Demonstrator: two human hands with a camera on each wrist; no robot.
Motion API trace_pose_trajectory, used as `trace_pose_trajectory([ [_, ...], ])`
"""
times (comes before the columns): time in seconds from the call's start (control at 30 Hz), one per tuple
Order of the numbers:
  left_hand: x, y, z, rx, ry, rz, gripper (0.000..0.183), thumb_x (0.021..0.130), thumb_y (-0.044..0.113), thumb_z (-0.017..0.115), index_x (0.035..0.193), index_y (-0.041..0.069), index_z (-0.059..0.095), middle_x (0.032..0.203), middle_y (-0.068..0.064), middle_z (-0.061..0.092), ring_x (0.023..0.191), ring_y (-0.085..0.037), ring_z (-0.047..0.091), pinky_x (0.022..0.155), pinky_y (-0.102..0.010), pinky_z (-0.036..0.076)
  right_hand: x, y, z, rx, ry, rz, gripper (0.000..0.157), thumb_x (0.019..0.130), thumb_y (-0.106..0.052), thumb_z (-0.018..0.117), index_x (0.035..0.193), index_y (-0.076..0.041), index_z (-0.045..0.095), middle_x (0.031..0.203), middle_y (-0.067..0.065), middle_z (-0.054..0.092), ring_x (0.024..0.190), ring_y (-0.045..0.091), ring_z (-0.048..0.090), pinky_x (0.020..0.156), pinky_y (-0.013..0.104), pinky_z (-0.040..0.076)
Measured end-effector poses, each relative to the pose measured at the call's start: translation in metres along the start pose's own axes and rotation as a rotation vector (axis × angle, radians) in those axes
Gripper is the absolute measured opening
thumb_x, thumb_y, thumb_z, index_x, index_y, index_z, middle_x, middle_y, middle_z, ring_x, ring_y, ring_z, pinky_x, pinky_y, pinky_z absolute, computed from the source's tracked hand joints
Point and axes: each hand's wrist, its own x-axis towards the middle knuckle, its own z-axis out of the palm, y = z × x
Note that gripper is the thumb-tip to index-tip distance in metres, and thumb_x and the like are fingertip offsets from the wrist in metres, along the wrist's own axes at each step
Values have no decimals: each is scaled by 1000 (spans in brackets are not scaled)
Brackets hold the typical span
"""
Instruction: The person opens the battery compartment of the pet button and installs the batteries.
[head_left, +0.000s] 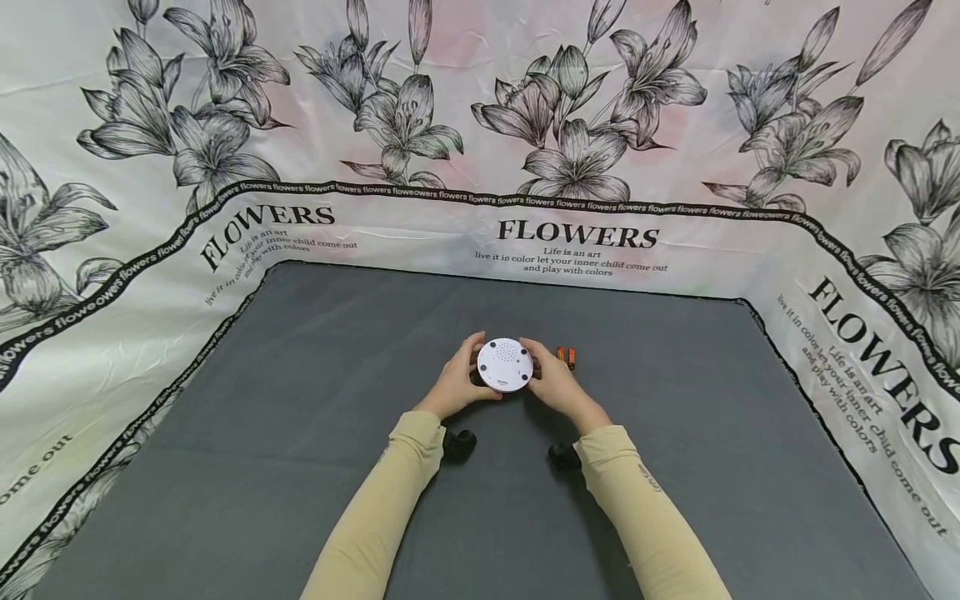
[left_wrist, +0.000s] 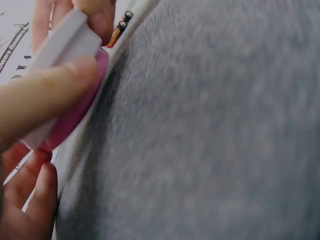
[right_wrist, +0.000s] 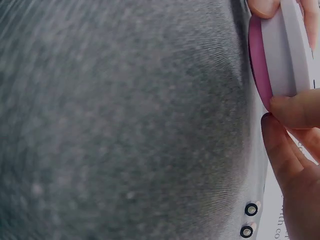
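Note:
A round white device is held up between both hands, its underside facing the head camera. That face has a cluster of small holes and several dark feet. Seen from the side in the left wrist view, the device has a pink layer below its white body. My left hand grips the left edge, thumb along the near side. On the right edge, my right hand pinches the rim between thumb and fingers, as the right wrist view also shows. What is on the far, pink face stays hidden.
Two orange-and-black batteries lie side by side just beyond the right hand on the grey cloth. A white flower-printed sheet borders the cloth at the back and sides. Dark objects sit at both wrists.

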Motion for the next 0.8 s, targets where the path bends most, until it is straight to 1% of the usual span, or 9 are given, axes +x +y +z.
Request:
trace_pose_trajectory([
  [0.07, 1, -2, 3, 55, -17, 16, 108, 65, 19, 86, 148, 7, 18, 132, -12, 39, 120, -24, 43, 98, -36, 35, -1, 2, -1, -20, -2, -3, 66, 81, 14, 56, 141, -3, 35, 130, 24, 47, 110, 34, 52, 83, 42, 44],
  [0.13, 1, -3, 4, 108, -16, 32, 107, 64, 23, 86, 148, 8, 21, 131, -12, 38, 119, -24, 41, 99, -39, 33, -2, 3, -2, -32, -13, 0, 65, 83, 11, 56, 142, -6, 36, 132, 23, 46, 109, 33, 52, 79, 40, 44],
  [0.2, 0, -4, 4, 134, -3, 37, 105, 62, 25, 87, 146, 11, 27, 131, -11, 38, 118, -24, 39, 99, -41, 32, -1, 2, -2, -41, -25, 14, 65, 84, 8, 56, 143, -11, 37, 133, 22, 46, 109, 31, 53, 75, 37, 43],
  [0.3, 0, -5, 4, 126, 6, 48, 100, 61, 25, 88, 143, 12, 32, 132, -9, 39, 118, -23, 40, 98, -42, 32, -1, 1, -1, -39, -23, 18, 67, 83, 9, 55, 143, -14, 37, 130, 21, 49, 104, 28, 55, 71, 35, 42],
  [0.37, -2, -6, 4, 92, 1, 50, 100, 62, 25, 88, 143, 12, 31, 134, -7, 40, 119, -22, 41, 97, -42, 34, -3, 3, 0, -33, -6, -9, 66, 82, 11, 54, 142, -11, 38, 126, 21, 52, 101, 28, 56, 71, 35, 43],
  [0.47, -6, -6, 5, 36, -13, 53, 99, 63, 22, 88, 143, 13, 30, 135, -5, 43, 120, -20, 43, 96, -41, 35, -8, 5, 1, -12, 43, -69, 61, 82, 12, 54, 138, -5, 42, 119, 19, 57, 98, 28, 58, 76, 38, 46],
  [0.57, -9, -6, 5, -5, -18, 59, 97, 63, 18, 87, 142, 13, 31, 134, -4, 46, 118, -19, 45, 95, -39, 37, -13, 5, -1, -16, 105, -134, 49, 83, 10, 57, 130, 0, 50, 116, 17, 59, 99, 28, 59, 80, 40, 47],
  [0.67, -9, -8, 5, -9, -16, 60, 97, 63, 18, 87, 142, 13, 31, 132, -3, 47, 116, -16, 47, 94, -37, 38, -17, 2, -5, -92, 147, -242, 33, 82, 4, 65, 115, 0, 62, 116, 15, 59, 103, 28, 56, 83, 40, 47],
  [0.8, -7, -9, 3, 13, -28, 66, 97, 65, 21, 86, 143, 12, 30, 131, -4, 49, 115, -16, 48, 92, -37, 40, -19, -3, -9, -252, 138, -446, 20, 79, -6, 73, 99, -5, 72, 114, 12, 62, 104, 26, 54, 85, 38, 46],
])
